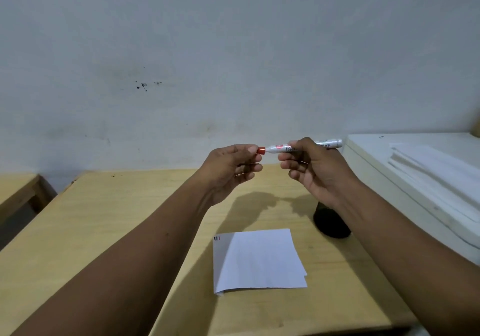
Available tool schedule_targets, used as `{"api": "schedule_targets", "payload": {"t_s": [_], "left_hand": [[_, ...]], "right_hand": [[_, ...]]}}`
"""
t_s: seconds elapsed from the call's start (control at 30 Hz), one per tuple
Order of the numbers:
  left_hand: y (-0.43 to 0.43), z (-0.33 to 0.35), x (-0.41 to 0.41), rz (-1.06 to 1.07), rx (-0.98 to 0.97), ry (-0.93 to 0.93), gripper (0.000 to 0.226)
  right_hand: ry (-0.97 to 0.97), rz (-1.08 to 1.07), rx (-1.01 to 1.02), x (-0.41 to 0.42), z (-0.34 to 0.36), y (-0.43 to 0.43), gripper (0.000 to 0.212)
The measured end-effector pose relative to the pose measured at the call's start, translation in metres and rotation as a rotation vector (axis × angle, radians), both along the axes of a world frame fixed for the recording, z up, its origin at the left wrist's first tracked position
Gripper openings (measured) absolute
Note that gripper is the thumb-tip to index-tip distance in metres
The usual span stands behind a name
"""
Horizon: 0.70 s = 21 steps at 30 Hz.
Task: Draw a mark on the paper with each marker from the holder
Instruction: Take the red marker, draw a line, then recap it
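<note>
A white marker [276, 149] with a red cap [261, 150] is held level in the air above the far part of the wooden table [117, 219]. My right hand [314, 169] grips its barrel. My left hand [233, 169] pinches the red cap at the marker's left end. A white sheet of paper [257, 260] lies flat on the table below, with three short marks [217, 238], two dark and one red, in its top left corner. The black holder [331, 222] stands right of the paper, partly hidden by my right forearm; its contents are hidden.
A white cabinet [368, 169] with a stack of white sheets [436, 177] stands against the table's right side. Another wooden table [15, 193] sits at the far left across a gap. A grey wall rises behind.
</note>
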<state>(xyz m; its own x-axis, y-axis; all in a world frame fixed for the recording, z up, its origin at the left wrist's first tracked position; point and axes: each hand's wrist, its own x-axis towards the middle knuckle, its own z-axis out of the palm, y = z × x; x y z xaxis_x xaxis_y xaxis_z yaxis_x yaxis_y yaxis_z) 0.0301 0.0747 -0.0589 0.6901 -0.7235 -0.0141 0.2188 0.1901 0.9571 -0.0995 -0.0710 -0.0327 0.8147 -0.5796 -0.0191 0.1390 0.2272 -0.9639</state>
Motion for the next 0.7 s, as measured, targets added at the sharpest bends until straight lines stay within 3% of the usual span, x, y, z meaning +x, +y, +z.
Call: {"api": "schedule_targets", "payload": {"t_s": [0.2, 0.33, 0.53, 0.7], "left_hand": [[-0.014, 0.001, -0.005, 0.007, -0.036, 0.003, 0.014], [-0.013, 0.002, -0.001, -0.009, 0.052, -0.099, 0.010], [-0.024, 0.016, 0.004, 0.090, 0.084, -0.265, 0.007], [-0.049, 0.026, -0.007, 0.038, 0.195, -0.515, 0.006]], "right_hand": [[-0.083, 0.042, 0.059, -0.001, -0.004, -0.002, 0.010], [0.002, 0.116, -0.084, -0.004, 0.001, -0.015, 0.011], [0.219, -0.034, -0.447, -0.027, 0.018, -0.070, 0.036], [0.538, -0.030, -0.928, -0.049, 0.017, -0.107, 0.014]]}}
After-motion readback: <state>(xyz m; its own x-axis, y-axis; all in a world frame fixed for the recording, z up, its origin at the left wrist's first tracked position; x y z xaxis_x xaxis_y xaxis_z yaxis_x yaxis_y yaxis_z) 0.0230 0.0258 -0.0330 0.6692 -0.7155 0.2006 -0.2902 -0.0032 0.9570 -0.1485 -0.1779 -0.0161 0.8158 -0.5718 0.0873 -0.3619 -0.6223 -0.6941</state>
